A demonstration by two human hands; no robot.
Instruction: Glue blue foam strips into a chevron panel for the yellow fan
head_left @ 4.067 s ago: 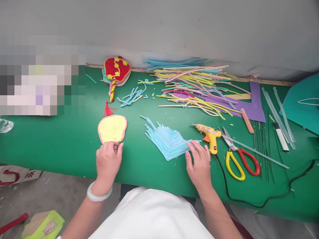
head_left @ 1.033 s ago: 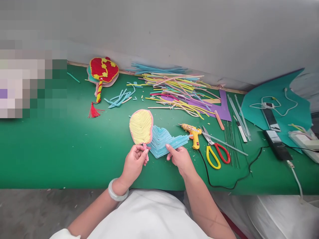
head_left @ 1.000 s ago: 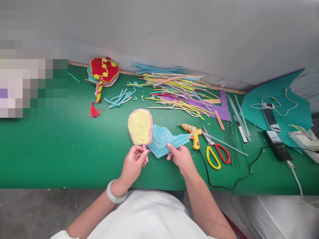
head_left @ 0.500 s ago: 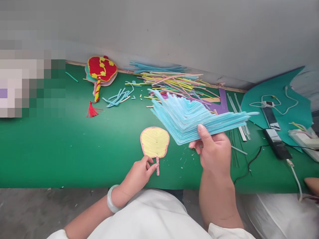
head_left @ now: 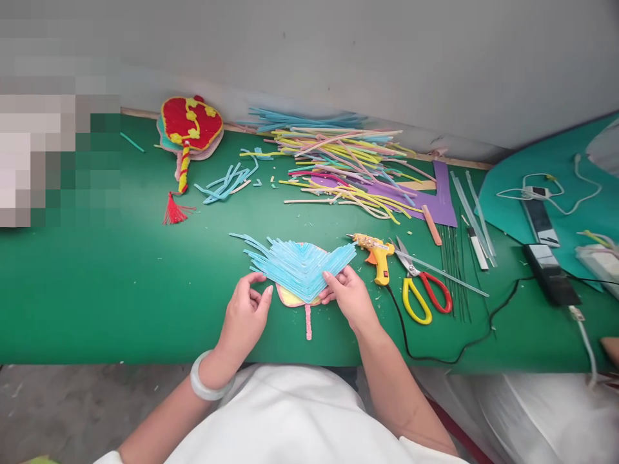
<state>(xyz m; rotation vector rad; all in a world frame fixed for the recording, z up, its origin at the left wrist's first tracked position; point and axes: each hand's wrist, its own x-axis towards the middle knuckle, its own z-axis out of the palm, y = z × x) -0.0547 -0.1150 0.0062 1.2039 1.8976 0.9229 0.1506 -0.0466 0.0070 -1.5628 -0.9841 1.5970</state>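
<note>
A sheet of blue pipe cleaners (head_left: 305, 265), joined in V-shaped rows with loose ends at its upper left, lies over a yellow fan (head_left: 286, 298). The fan has a pink edge and a short pink handle (head_left: 308, 322); most of its face is covered. With thumb and fingers my right hand (head_left: 349, 295) pinches the blue sheet's right side. My left hand (head_left: 245, 309) is beside the sheet's lower left edge, its fingers curled and apart, holding nothing. A yellow glue gun (head_left: 382, 258) lies just right of the sheet, next to scissors (head_left: 416, 283) with red and yellow handles.
Loose coloured pipe cleaners (head_left: 338, 151) are heaped at the back by the wall. A red fan (head_left: 191, 122) with a tassel lies at back left. A black cord (head_left: 435, 357) runs across the front right, towards a black power bank (head_left: 549, 274). Thin wires (head_left: 454, 270) lie nearby.
My right hand has lowered the blue sheet and brought it left onto the yellow fan. My left hand has let go of the fan's handle and moved left. The glue gun and scissors are now uncovered.
</note>
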